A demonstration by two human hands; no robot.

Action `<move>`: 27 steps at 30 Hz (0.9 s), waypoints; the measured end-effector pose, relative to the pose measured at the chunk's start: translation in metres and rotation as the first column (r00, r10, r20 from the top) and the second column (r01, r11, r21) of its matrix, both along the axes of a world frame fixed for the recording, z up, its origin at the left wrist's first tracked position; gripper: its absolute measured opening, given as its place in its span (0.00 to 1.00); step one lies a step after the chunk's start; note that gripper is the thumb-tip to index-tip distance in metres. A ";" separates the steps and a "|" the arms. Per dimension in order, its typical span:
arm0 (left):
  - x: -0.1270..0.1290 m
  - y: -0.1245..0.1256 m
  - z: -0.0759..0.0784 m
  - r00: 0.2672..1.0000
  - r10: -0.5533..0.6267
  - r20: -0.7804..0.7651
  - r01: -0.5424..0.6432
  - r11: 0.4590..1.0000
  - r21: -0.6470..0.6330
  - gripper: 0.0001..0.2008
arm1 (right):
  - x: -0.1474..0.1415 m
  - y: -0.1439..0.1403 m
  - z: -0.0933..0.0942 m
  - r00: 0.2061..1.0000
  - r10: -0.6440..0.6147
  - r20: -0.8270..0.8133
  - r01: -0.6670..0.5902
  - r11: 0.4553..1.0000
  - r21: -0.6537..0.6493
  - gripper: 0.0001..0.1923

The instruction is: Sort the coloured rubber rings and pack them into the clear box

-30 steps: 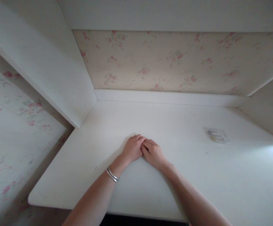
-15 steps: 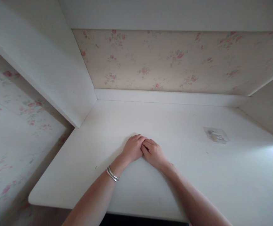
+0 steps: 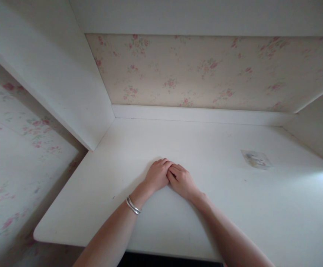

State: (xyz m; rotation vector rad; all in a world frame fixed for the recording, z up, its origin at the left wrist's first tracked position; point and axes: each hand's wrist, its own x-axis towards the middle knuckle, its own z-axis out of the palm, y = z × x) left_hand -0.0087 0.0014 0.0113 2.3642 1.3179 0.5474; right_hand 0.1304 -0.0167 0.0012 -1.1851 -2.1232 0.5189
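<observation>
My left hand [image 3: 157, 176] and my right hand [image 3: 181, 180] rest side by side, knuckles up, on a white desk top [image 3: 139, 137]. Their fingers are curled under and the two hands touch at the thumbs. Nothing shows inside either hand. A silver bangle [image 3: 133, 206] circles my left wrist. A small clear plastic packet [image 3: 255, 159] lies on the desk, well to the right of my right hand and a little farther back.
White side panels [image 3: 67, 74] close the desk in on the left and right, and a shelf board [image 3: 206, 16] runs overhead. Floral wallpaper [image 3: 206, 70] covers the back wall behind a white strip. The desk's front edge [image 3: 67, 241] lies just below my forearms.
</observation>
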 end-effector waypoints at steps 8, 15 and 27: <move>0.000 0.001 0.000 1.000 -0.003 0.002 0.003 1.000 0.001 0.16 | 0.000 0.000 0.000 1.000 -0.007 0.005 0.007 1.000 -0.005 0.11; 0.000 0.001 0.000 1.000 0.000 0.012 0.000 1.000 0.008 0.16 | 0.000 -0.001 -0.001 1.000 -0.005 0.008 0.005 1.000 -0.009 0.10; 0.001 0.000 0.001 1.000 0.007 0.002 -0.007 1.000 -0.006 0.16 | 0.000 0.000 0.001 1.000 -0.004 0.002 0.004 1.000 -0.002 0.11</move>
